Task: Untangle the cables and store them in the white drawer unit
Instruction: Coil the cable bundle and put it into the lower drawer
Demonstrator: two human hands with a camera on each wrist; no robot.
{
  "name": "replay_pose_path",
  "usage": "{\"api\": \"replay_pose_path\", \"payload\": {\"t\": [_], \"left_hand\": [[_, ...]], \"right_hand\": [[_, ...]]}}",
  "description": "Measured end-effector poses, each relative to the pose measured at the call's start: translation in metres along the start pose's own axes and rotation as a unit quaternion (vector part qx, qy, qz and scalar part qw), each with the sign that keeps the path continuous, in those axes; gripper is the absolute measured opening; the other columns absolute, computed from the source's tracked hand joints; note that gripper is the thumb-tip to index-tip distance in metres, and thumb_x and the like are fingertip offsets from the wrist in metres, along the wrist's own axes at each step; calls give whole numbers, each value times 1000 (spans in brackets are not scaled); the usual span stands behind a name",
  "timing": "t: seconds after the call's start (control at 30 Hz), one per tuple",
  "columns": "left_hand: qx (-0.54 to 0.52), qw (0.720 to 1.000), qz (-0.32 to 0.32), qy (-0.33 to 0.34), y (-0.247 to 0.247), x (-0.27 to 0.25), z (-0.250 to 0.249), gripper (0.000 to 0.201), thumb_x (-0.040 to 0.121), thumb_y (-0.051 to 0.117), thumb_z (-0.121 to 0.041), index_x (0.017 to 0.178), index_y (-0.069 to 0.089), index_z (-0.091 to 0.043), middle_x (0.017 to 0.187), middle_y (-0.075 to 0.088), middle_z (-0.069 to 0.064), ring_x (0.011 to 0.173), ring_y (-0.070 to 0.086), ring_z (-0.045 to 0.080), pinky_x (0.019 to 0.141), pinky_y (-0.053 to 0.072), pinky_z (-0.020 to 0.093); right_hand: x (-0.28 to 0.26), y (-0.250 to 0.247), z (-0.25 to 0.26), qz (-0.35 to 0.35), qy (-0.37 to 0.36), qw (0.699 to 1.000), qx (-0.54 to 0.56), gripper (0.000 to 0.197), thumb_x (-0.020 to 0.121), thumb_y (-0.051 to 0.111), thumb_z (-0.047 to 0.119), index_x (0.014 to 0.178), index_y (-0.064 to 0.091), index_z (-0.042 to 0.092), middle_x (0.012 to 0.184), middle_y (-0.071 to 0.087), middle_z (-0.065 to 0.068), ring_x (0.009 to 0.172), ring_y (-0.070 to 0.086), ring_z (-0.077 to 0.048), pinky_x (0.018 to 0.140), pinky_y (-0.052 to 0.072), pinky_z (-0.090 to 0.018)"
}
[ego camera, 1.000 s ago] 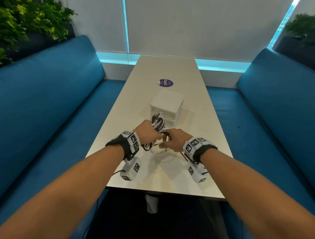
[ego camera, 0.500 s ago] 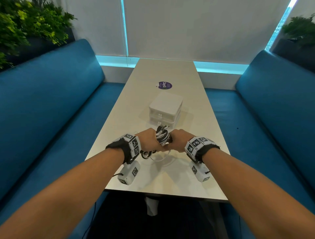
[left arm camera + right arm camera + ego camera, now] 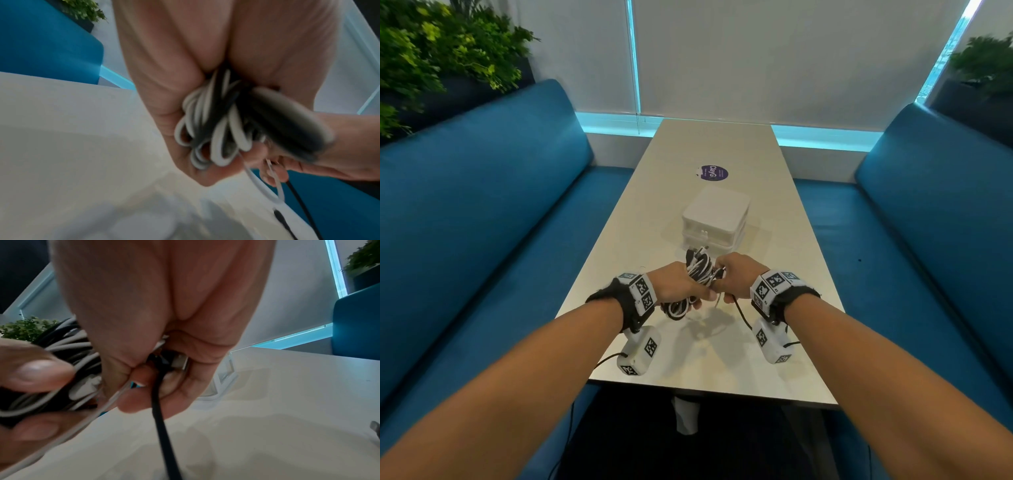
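Cable bundle point(image 3: 700, 270) now lifted off desk point(image 3: 722, 373). I grip it in left hand point(image 3: 676, 286); right hand point(image 3: 736, 277) fingers pinch black cable point(image 3: 158, 402). Still tangled; white drawer unit point(image 3: 715, 216) shut.

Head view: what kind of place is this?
Probably an office lounge or café-style booth: a long pale table between two blue upholstered benches, planters with greenery behind them, and a blinded window at the far end.

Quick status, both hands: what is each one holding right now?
Left hand: closed around the cable bundle, held above the table.
Right hand: closed, pinching a black cable and a plug from that bundle.
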State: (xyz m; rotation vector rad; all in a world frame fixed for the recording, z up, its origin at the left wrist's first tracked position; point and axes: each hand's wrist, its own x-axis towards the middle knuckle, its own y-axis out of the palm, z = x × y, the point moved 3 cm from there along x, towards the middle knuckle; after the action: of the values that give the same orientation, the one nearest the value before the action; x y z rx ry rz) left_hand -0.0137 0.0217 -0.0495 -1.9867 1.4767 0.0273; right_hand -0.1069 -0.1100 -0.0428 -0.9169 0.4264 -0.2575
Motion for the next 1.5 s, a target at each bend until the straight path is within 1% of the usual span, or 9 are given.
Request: {"api": "replay_pose_path", "payload": {"t": [0.2, 0.43, 0.57, 0.77, 0.97, 1.03, 1.17, 1.27, 1.5], "left_hand": [[251, 965, -71, 30, 7, 3, -5, 70, 56, 91, -41, 117, 59, -25, 106, 67, -6, 93, 65, 17, 85, 54, 33], [352, 928, -114, 36, 3, 0, -21, 14, 76, 66, -22, 89, 64, -20, 77, 66, -1, 67, 64, 20, 58, 52, 28], [400, 904, -145, 30, -6, -2, -14, 12, 78, 62, -25, 90, 63, -22, 77, 63, -3, 66, 61, 21, 58, 44, 27], [335, 921, -198, 6, -16, -3, -1, 25, 80, 66, -28, 98, 51, -18, 91, 50, 1, 71, 52, 24, 67, 46, 33], [257, 942, -217, -25, -29, 0, 9, 15, 77, 59, -20, 91, 62, -17, 81, 66, 5, 69, 63, 27, 59, 48, 29], [227, 947, -225, -37, -31, 0, 12, 9, 77, 60, -19, 86, 61, -17, 77, 65, 4, 67, 63, 25, 59, 49, 29], [194, 948, -242, -66, -33, -1, 15, 9, 77, 61, -19, 85, 60, -16, 77, 65, 4, 64, 62, 22, 57, 47, 27], [149, 947, -268, -98, -34, 1, 14, 13, 77, 60, -19, 90, 59, -14, 82, 62, 5, 67, 60, 23, 60, 46, 28], [-31, 943, -301, -137, -25, 2, 7, 48, 65, 74, -48, 95, 66, -10, 91, 70, 8, 83, 66, 28, 67, 49, 29]], "right_hand": [[4, 13, -3, 63, -39, 997, 22, 16, 81, 79, 25, 89, 67, 31, 69, 64, 11, 52, 56, -6, 50, 47, -18], [1, 11, -13, 77, -34, 996, 20, 20, 83, 73, 41, 90, 64, 24, 64, 63, 4, 54, 58, -10, 60, 52, -22], [-1, 5, -19, 90, 4, 994, 54, 30, 79, 77, 43, 94, 64, 21, 68, 67, 1, 58, 62, -11, 64, 54, -26], [-2, 4, -14, 83, 6, 996, 31, 31, 79, 78, 43, 96, 57, 26, 71, 67, 4, 60, 61, -11, 62, 47, -25], [-4, 5, -20, 28, -1, 998, 52, 55, 89, 67, 36, 138, 42, 29, 94, 71, -3, 76, 69, -16, 77, 57, -36], [-6, 3, -23, -13, 23, 998, 57, 58, 93, 61, 31, 143, 32, 29, 93, 73, -2, 77, 68, -16, 68, 54, -30], [-8, 0, -23, -31, 89, 995, 18, 28, 98, 55, 34, 101, 65, 9, 80, 74, -1, 74, 71, -17, 60, 47, -25], [-9, 7, -21, -4, 110, 992, 67, 32, 102, 46, 25, 78, 63, 12, 72, 68, 3, 60, 68, -13, 52, 48, -20], [-8, 27, 1, 58, 58, 990, 113, 26, 94, 39, 8, 110, 58, 9, 101, 69, -9, 78, 74, -22, 77, 62, -39]]}}
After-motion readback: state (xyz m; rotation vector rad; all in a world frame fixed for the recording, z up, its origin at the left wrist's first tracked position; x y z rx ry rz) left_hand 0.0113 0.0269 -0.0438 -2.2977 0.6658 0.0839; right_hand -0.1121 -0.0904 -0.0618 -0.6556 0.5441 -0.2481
